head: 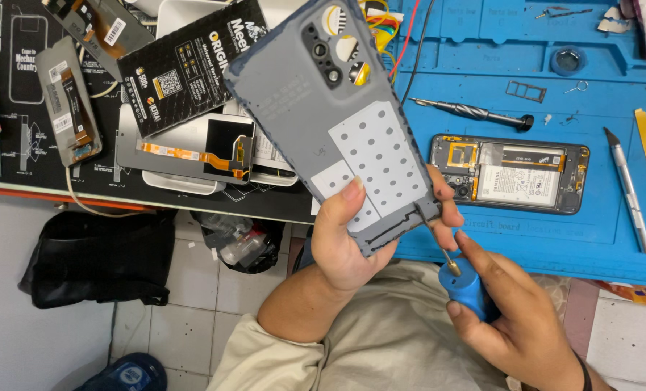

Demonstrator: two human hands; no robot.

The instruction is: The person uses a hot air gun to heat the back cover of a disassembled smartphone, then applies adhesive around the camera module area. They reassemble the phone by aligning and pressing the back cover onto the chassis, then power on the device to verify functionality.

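The left hand [352, 239] grips a grey plastic phone back cover [337, 108] by its lower edge, inner side up, above the desk edge. The right hand [511, 318] closes its fingers [475, 250] around a blue-handled screwdriver [462, 279], tip at the cover's corner. An opened black phone [510, 174] lies on the blue rubber work mat [482, 43].

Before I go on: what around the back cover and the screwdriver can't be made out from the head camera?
- Screwdriver tip: too small and partly behind the left hand fingers, so where it meets the grey back cover is unclear.
- Cover's outer face: turned away from the camera.
- Cover's top corner: cut off by the upper edge.
- Right hand: its wrist leaves the bottom edge.
- Opened phone on the blue mat: screws too small.
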